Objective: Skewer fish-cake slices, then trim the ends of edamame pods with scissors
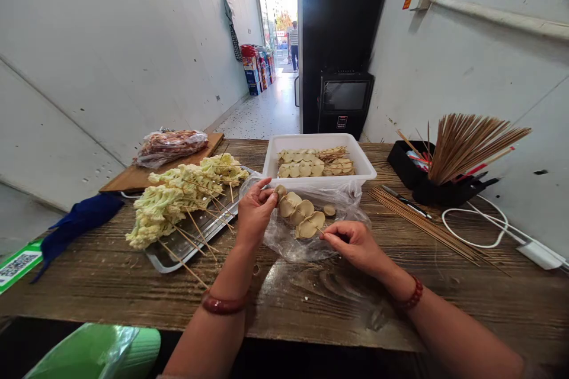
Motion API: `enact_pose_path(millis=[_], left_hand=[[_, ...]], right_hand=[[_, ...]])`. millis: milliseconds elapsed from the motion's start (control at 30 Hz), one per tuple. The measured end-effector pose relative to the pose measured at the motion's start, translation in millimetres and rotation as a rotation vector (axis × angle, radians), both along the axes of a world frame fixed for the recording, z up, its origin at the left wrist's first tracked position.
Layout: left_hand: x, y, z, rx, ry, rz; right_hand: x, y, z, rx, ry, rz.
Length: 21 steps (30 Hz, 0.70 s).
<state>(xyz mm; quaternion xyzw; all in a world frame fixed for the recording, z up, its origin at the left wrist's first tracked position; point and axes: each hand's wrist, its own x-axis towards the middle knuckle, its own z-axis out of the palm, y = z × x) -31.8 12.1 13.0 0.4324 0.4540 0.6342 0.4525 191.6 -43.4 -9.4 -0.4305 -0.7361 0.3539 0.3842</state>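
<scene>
Between my hands is a skewer of round, pale tan slices [303, 211], held above a clear plastic bag [288, 246]. My left hand [256, 210] pinches a round slice [280, 192] at the skewer's upper left end. The fingers of my right hand [353, 244] are closed on the bare stick end at the lower right. One loose slice [329, 209] lies on the bag. Beyond the bag, a white plastic tub [272, 157] holds several finished skewers of the same slices [302, 167].
To the left, cauliflower skewers [178, 189] lie on a metal tray [166, 262], sticks jutting toward me. Behind them a bagged bundle [171, 147] rests on a cutting board [120, 179]. At right are loose sticks [427, 226], upright sticks [466, 145] in a black holder, and a white cable [478, 244].
</scene>
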Motion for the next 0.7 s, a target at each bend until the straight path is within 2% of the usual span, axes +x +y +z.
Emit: enact_pose_path(millis=[467,600,700], left_hand=[[3.0,-3.9,4.2,-0.012,0.000,-0.072],[2.8,-4.6,7.5,-0.032,-0.102,-0.069],[1.0,-4.2,8.3,-0.108,-0.230,-0.096]], right_hand=[[-1.5,0.5,-4.6,-0.078,0.055,-0.007],[-2.4,0.0,-3.7,-0.147,0.119,0.000],[-1.8,-0.2,-4.3,-0.218,0.183,0.015]])
